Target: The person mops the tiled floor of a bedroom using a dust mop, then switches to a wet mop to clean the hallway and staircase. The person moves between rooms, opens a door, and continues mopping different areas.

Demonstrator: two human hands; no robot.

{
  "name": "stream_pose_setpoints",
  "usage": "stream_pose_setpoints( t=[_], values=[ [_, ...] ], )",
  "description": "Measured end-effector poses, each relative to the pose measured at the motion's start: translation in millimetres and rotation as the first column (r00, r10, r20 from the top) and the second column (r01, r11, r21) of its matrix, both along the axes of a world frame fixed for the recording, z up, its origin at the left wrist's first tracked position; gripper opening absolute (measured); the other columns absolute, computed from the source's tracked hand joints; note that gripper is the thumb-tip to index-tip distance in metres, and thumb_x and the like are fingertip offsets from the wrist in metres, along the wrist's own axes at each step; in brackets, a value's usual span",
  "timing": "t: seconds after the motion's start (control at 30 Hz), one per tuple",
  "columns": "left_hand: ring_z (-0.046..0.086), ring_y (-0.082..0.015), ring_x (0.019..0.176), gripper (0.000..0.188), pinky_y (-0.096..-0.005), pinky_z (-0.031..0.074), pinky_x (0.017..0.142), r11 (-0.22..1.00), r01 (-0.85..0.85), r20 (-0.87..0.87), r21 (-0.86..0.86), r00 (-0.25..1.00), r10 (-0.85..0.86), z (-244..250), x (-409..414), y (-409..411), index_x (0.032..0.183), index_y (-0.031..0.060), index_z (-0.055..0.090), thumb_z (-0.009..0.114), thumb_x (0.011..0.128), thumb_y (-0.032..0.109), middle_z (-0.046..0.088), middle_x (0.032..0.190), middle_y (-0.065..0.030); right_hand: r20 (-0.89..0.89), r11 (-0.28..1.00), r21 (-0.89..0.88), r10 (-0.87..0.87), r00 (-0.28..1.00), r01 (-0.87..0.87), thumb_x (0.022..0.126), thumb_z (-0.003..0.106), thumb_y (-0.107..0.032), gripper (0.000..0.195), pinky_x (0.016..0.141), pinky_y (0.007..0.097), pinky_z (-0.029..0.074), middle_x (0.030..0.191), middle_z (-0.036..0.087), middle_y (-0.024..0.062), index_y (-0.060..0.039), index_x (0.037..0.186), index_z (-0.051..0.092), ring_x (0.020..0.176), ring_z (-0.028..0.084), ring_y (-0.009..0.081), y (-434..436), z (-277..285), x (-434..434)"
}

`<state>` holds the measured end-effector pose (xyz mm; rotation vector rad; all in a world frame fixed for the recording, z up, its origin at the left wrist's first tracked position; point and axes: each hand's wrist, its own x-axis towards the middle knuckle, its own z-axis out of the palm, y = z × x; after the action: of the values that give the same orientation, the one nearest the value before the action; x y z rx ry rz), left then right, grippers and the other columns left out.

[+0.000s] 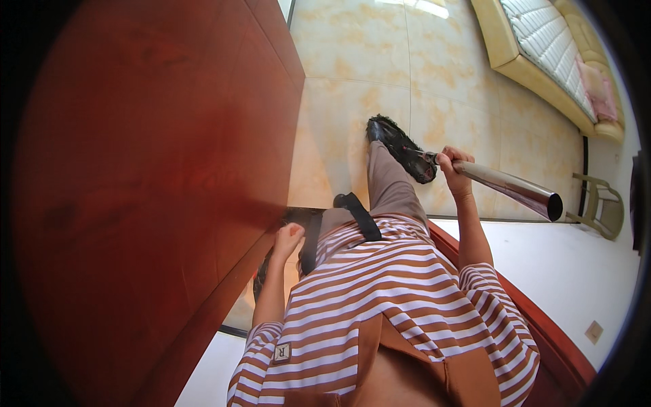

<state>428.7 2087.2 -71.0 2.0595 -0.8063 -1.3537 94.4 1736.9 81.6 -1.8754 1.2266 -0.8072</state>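
My right hand [455, 165] is closed around a shiny metal pole [508, 188]. The pole's thick upper end points right, towards the camera. Its thin lower part runs left to a black fringed mop head [407, 150], which lies on the tiled floor beside my forward lower leg. My left hand [289, 235] is curled into a loose fist with nothing visible in it. It is near the edge of a large red-brown wooden door [168, 168]; whether it touches the door is unclear. A black strap [362, 216] hangs at my waist.
Marble-patterned floor tiles [346, 102] stretch ahead. A bed [539, 86] with a cream padded frame, quilted mattress and pink pillow stands at the upper right. Below it is a green chair [600, 206]. A red door frame [539, 315] and white wall with a switch [594, 331] flank my right side.
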Motion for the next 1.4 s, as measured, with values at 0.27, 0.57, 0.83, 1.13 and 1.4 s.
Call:
stream_pose_setpoints(
  t=[0.27,0.57,0.83,1.13,1.4],
  values=[
    [0.063,-0.0106,0.070,0.019,-0.0247,0.051,0.062,0.980,-0.200,-0.244,0.010,0.950,0.197,21,13,-26,0.092,-0.0008,0.066,0.063,0.090,0.018,0.066,0.077,-0.0052,0.144,0.983,0.184,0.004,0.990,-0.030,0.079,0.060,-0.001,0.029,0.051,0.0264,0.036,0.056,0.046,0.0034,-0.0019,0.058,0.039,0.054,0.041,0.0095,3,8,-14],
    [0.061,-0.0107,0.066,0.018,-0.0237,0.050,0.060,0.944,-0.197,-0.290,0.264,0.918,0.272,10,6,30,0.089,0.0010,0.065,0.062,0.090,0.018,0.064,0.076,-0.0044,0.114,0.996,0.087,-0.043,0.993,0.033,0.079,0.059,0.002,0.029,0.053,0.0247,0.035,0.057,0.043,0.0025,-0.0029,0.059,0.038,0.054,0.038,0.0095,3,-1,-22],
    [0.061,-0.0100,0.065,0.019,-0.0233,0.050,0.060,0.938,-0.268,-0.265,0.220,0.909,0.322,27,20,-2,0.091,0.0002,0.065,0.063,0.090,0.019,0.064,0.076,-0.0047,0.141,0.987,0.132,0.070,0.988,-0.089,0.078,0.058,0.010,0.032,0.057,0.0270,0.036,0.059,0.041,0.0031,-0.0035,0.060,0.035,0.056,0.040,0.0125,22,12,-16],
    [0.061,-0.0094,0.062,0.016,-0.0223,0.046,0.055,0.905,-0.370,-0.265,0.211,0.869,0.417,20,13,-4,0.091,0.0044,0.065,0.062,0.091,0.021,0.064,0.073,-0.0030,0.103,0.997,0.081,0.005,0.995,-0.013,0.074,0.059,0.007,0.025,0.055,0.0251,0.040,0.059,0.048,0.0034,-0.0023,0.059,0.040,0.055,0.045,0.0103,24,21,-19],
    [0.062,-0.0098,0.062,0.019,-0.0214,0.044,0.055,0.891,-0.379,-0.258,0.249,0.861,0.439,17,-5,27,0.093,0.0046,0.065,0.063,0.090,0.023,0.065,0.075,-0.0026,0.098,0.980,0.144,0.120,0.988,-0.134,0.073,0.060,0.008,0.025,0.055,0.0251,0.038,0.058,0.046,0.0032,-0.0013,0.060,0.041,0.056,0.044,0.0100,18,23,-13]
  ],
)
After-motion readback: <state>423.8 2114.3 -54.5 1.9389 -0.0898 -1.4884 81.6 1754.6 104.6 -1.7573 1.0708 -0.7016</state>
